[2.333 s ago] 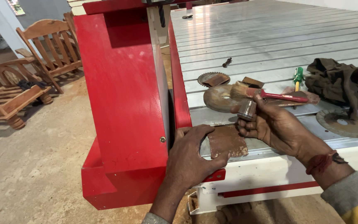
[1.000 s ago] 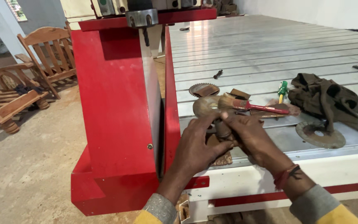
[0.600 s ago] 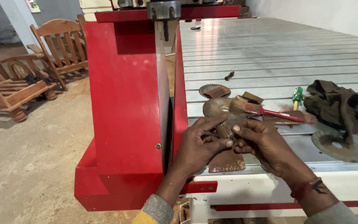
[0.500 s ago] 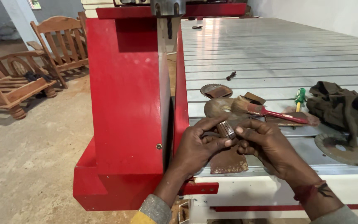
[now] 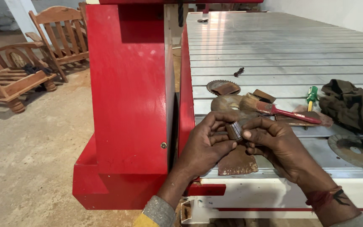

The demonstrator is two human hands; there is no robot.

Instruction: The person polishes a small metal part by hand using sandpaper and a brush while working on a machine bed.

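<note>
Small dark metal piece [image 5: 234, 130], cylinder-like, held between both hands above the near edge of the machine bed, just over a rusty flat plate [image 5: 237, 162]. Held up off the bed, probably so the fingers can work round it from both sides.

Left of scene: wooden rocking chairs [image 5: 30, 59] on the concrete floor [image 5: 43, 138], well apart from the work.

Red machine column [image 5: 127, 105]: upright, beside the bed's left edge; the person stands close against it.

Left hand [image 5: 206, 145]: fingers curled, thumb and forefingers pinching the left side of the piece. Closed on it, not clenched hard.

Right hand [image 5: 276, 145]: fingers bent inward, fingertips meeting the piece from the right. Its grip is partly hidden by its own knuckles, so whether it clamps or only steadies the piece is hard to tell. Red thread band at the wrist.

Ribbed grey machine bed [image 5: 282, 46]: serves as a laying-off surface. On it, beyond the hands: toothed saw disc [image 5: 222, 87], a second rusty disc [image 5: 227, 103], red-handled paintbrush [image 5: 274, 108] lying across that disc, green-handled screwdriver [image 5: 312, 96].

Far right: crumpled dark cloth [image 5: 351, 107], with a round rusty disc [image 5: 353, 151] near the bed's edge just below it.
</note>
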